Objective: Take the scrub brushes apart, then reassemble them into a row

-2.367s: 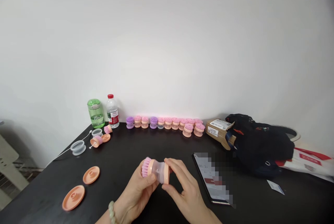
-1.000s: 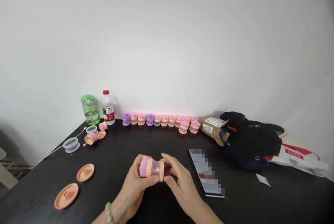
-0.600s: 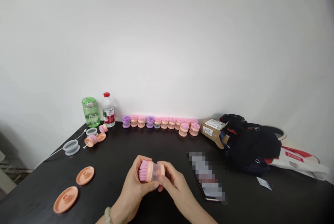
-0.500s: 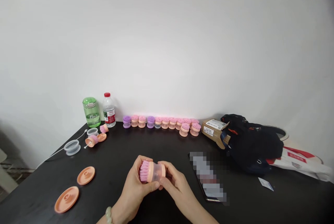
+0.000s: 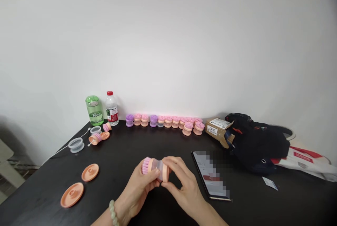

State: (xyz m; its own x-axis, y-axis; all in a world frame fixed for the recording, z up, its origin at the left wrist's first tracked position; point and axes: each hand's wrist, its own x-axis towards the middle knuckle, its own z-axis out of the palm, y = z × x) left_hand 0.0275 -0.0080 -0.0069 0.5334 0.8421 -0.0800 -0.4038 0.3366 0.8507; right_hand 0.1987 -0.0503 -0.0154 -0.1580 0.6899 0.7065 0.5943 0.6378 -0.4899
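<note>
Between my two hands, above the front of the table, lies a silicone scrub brush (image 5: 157,165) on its side. It has pink bristles to the left, a clear waisted middle and a peach base to the right. My left hand (image 5: 142,183) wraps the bristle end, its thumb pressed on the clear middle. My right hand (image 5: 183,183) grips the peach base rim between thumb and fingers. Left of my hands, a smaller peach disc (image 5: 90,172) and a larger peach disc (image 5: 72,195) lie on the black table (image 5: 113,162).
Along the wall stand several assembled brushes (image 5: 167,122). At the back left are a green bottle (image 5: 94,110), a water bottle (image 5: 112,109), loose brush heads (image 5: 95,138) and a clear silicone piece (image 5: 76,145). To the right lie a phone (image 5: 209,176), a cardboard box (image 5: 218,129) and a black bag (image 5: 259,143).
My right fingers have shifted from beside the base to over its rim, and my left thumb has moved up onto the clear middle. The whole view has shifted slightly.
</note>
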